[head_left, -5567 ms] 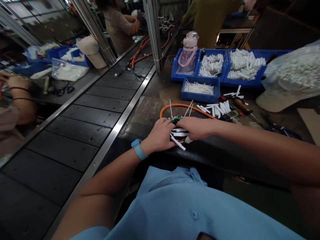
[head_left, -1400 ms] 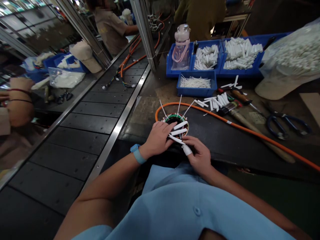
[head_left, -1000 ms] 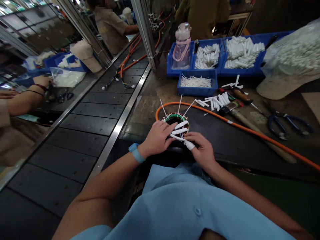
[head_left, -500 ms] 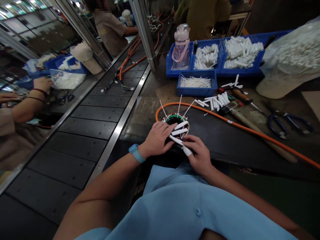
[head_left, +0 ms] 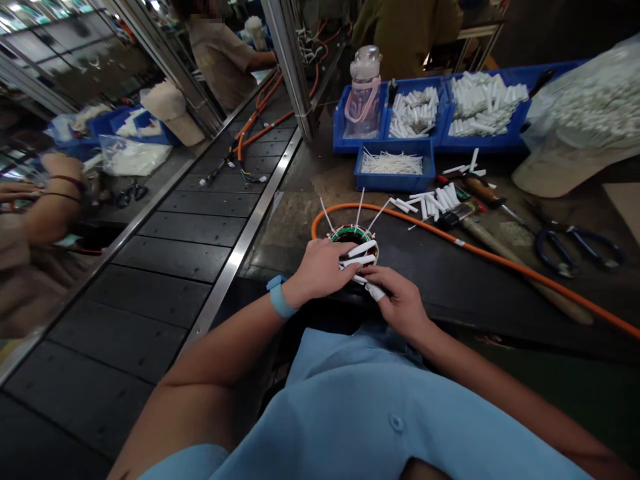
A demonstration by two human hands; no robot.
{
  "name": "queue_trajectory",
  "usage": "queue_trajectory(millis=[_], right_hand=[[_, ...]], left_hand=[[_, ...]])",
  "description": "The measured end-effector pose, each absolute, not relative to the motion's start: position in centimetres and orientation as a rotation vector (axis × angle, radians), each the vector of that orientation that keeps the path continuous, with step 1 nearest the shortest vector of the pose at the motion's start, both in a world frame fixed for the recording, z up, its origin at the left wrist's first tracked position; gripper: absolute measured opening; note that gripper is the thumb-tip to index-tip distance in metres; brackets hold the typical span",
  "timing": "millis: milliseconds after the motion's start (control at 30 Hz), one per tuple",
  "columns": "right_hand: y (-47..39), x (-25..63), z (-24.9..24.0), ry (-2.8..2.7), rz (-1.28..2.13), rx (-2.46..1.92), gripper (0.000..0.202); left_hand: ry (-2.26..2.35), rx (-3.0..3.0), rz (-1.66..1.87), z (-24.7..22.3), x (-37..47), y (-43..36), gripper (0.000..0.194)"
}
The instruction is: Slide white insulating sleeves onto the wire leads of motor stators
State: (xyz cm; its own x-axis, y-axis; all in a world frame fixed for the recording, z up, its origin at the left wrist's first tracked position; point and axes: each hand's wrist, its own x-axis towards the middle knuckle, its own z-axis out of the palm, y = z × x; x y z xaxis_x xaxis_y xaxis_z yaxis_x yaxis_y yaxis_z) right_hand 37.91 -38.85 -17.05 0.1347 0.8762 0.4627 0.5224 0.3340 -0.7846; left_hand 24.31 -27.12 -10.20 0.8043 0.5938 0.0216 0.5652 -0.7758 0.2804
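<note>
A ring-shaped wound stator point(head_left: 345, 231) with green and copper-coloured parts lies at the bench's near edge. Several thin white cable ties point(head_left: 359, 210) stick up from its far rim. Two white sleeves point(head_left: 362, 249) lie across its near right side. My left hand point(head_left: 323, 268) rests over the near left part of the ring, its fingers and thumb closed about a lower white sleeve point(head_left: 358, 279). From the right, my right hand point(head_left: 401, 300) pinches the other end of this sleeve; white wrapping covers its thumb. Fingertips of both hands are partly hidden.
An orange cable point(head_left: 480, 251) loops behind the stator. Loose sleeves point(head_left: 443, 199), pliers point(head_left: 555, 250) and a wooden-handled tool point(head_left: 530, 273) lie to the right. Blue bins point(head_left: 395, 181) and a bottle point(head_left: 364, 93) stand behind. A conveyor point(head_left: 175, 247) and a co-worker's arm point(head_left: 47, 210) are left.
My left hand has shifted slightly right and rolled over, covering more of the lower sleeve. My right hand has stayed nearly in place. At the left, the co-worker's hand has moved.
</note>
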Motion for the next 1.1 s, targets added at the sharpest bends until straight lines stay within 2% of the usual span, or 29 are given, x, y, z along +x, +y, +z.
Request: queue_trajectory(millis=[300, 433, 633, 800, 933, 1100], right_hand=[[-40.0, 37.3, -17.2, -1.569, 0.219, -1.398, 0.025], [-40.8, 36.3, -17.7, -1.700, 0.173, -1.352, 0.031], [-40.6, 36.0, -18.5, -1.568, 0.273, -1.369, 0.030], [-39.7, 36.9, -18.1, -1.385, 0.421, -1.350, 0.024], [-39.2, 37.5, -17.8, -1.247, 0.571, -1.363, 0.018], [-40.0, 36.9, -17.8, -1.428, 0.422, -1.348, 0.024]], left_hand=[[0.949, 2.730, -0.055, -9.2, 25.5, -26.8, 0.037], [0.929, 2.721, -0.164, -8.5, 25.8, -26.3, 0.038], [0.973, 2.720, -0.169, -8.5, 26.3, -26.7, 0.046], [0.974, 2.719, -0.170, -8.7, 26.7, -26.8, 0.036], [0.954, 2.706, -0.246, -8.1, 27.0, -26.7, 0.035], [0.978, 2.724, -0.300, -7.9, 27.5, -26.8, 0.042]])
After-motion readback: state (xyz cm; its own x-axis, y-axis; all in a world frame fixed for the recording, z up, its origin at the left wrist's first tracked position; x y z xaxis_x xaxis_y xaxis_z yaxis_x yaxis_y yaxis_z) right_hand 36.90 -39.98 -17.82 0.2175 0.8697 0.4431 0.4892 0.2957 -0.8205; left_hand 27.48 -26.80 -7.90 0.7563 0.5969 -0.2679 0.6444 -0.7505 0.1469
